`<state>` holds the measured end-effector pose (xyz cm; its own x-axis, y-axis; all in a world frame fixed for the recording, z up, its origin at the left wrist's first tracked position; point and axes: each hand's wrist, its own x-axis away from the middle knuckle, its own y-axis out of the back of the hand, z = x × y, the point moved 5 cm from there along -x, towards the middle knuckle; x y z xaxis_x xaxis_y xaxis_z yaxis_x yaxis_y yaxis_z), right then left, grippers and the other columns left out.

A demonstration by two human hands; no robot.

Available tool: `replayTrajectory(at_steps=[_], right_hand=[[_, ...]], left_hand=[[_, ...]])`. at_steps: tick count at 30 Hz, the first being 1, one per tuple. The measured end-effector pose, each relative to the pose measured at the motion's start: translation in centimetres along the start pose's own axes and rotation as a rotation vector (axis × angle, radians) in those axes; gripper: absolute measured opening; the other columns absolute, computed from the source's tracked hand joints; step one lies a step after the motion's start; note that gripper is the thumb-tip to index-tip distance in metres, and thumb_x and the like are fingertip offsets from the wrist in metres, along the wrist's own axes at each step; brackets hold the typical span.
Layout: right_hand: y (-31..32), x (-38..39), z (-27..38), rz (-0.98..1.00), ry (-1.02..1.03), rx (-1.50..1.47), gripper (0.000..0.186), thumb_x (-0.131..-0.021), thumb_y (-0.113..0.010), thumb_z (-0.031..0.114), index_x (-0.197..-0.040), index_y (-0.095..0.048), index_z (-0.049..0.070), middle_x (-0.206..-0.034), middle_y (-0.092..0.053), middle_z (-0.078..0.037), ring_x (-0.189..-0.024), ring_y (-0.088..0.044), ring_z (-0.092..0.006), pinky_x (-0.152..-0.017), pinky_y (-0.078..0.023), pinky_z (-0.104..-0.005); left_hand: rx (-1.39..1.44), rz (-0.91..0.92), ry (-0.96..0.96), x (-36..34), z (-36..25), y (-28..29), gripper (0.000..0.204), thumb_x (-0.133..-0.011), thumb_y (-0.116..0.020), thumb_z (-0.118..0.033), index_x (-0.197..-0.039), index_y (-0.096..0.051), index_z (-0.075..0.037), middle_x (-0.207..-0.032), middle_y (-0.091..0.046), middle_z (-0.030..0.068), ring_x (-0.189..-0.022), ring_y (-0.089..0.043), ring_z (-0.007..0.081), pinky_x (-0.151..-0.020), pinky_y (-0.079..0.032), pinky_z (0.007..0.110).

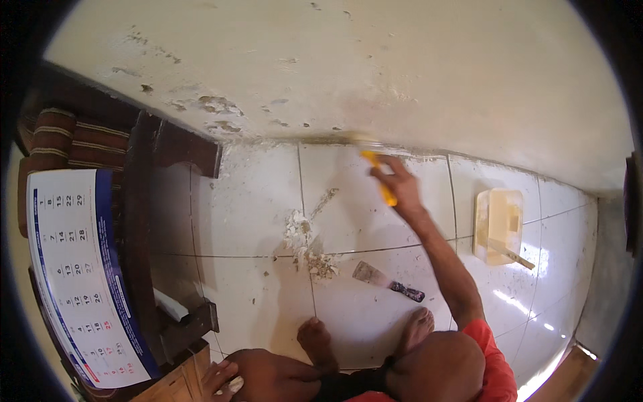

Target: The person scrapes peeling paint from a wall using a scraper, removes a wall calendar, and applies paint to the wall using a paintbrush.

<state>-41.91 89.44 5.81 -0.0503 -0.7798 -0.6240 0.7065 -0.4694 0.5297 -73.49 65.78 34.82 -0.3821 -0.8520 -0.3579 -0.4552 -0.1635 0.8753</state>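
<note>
My right hand [400, 187] is closed round the yellow handle of a paintbrush [385, 182]. Motion blurs its pale bristles, which are at the foot of the wall [469, 80], along the line where it meets the floor. At the lower left, my left hand [220, 379] rests beside my knee. Its fingers are curled, with something pale by them that I cannot make out. A scraper [388, 281] with a dark, paint-spotted handle lies on the tiles before my feet. Left of it is a heap of plaster crumbs [308, 244].
On the right stands a clear plastic tub [481, 231] with another brush [512, 254] leaning in it. A dark wooden bench [144, 221] with striped cushions and a calendar sheet [80, 268] borders the left. White tiles [248, 208] cover the floor. Low on the wall, paint is flaking [218, 107].
</note>
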Motion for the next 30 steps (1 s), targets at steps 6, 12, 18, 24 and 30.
replayTrajectory(at_steps=[6,12,18,24,30], right_hand=[[8.8,11.2,3.3,-0.400,-0.352,0.414,0.038,-0.075,-0.064,-0.009,-0.109,-0.071,0.010,-0.116,-0.059,-0.014,-0.101,-0.063,-0.0306,-0.077,-0.055,-0.0357],[-1.3,5.6,14.8,-0.115,-0.085,0.089,0.037,-0.078,-0.066,-0.001,-0.111,-0.070,0.015,-0.123,-0.058,-0.010,-0.113,-0.057,-0.0340,-0.085,-0.055,-0.0400],[-0.9,2.9,22.6,-0.075,-0.071,-0.066,0.041,-0.078,-0.063,-0.003,-0.114,-0.067,0.015,-0.121,-0.060,-0.010,-0.102,-0.063,-0.0301,-0.078,-0.055,-0.0395],[0.5,10.2,24.5,-0.550,-0.321,0.215,0.034,-0.078,-0.068,-0.002,-0.107,-0.069,0.015,-0.127,-0.054,-0.014,-0.109,-0.058,-0.0350,-0.082,-0.056,-0.0417],[-8.5,2.9,28.7,-0.074,-0.038,-0.013,0.035,-0.080,-0.066,0.000,-0.111,-0.067,0.016,-0.130,-0.052,-0.016,-0.117,-0.055,-0.0350,-0.087,-0.053,-0.0394]], left_hand=[[0.037,-0.082,-0.014,7.7,0.1,7.8,0.036,-0.102,-0.044,-0.026,-0.122,-0.057,0.002,-0.114,-0.066,0.0229,-0.108,-0.063,0.0414,-0.095,-0.051,0.051],[0.034,-0.064,-0.028,14.1,-1.7,12.8,0.034,-0.101,-0.047,-0.023,-0.118,-0.061,0.002,-0.117,-0.066,0.0226,-0.108,-0.063,0.0398,-0.098,-0.049,0.051],[0.050,-0.159,-0.039,19.4,0.1,20.1,0.035,-0.099,-0.046,-0.022,-0.117,-0.061,0.004,-0.116,-0.066,0.0248,-0.105,-0.064,0.0408,-0.098,-0.049,0.052],[0.083,-0.214,-0.084,23.1,4.1,23.3,0.036,-0.098,-0.046,-0.022,-0.116,-0.059,0.006,-0.109,-0.065,0.0291,-0.102,-0.065,0.0418,-0.096,-0.051,0.052],[0.086,-0.179,-0.117,23.4,1.7,22.1,0.034,-0.097,-0.047,-0.019,-0.117,-0.058,0.006,-0.111,-0.065,0.0280,-0.103,-0.065,0.0408,-0.094,-0.052,0.051]])
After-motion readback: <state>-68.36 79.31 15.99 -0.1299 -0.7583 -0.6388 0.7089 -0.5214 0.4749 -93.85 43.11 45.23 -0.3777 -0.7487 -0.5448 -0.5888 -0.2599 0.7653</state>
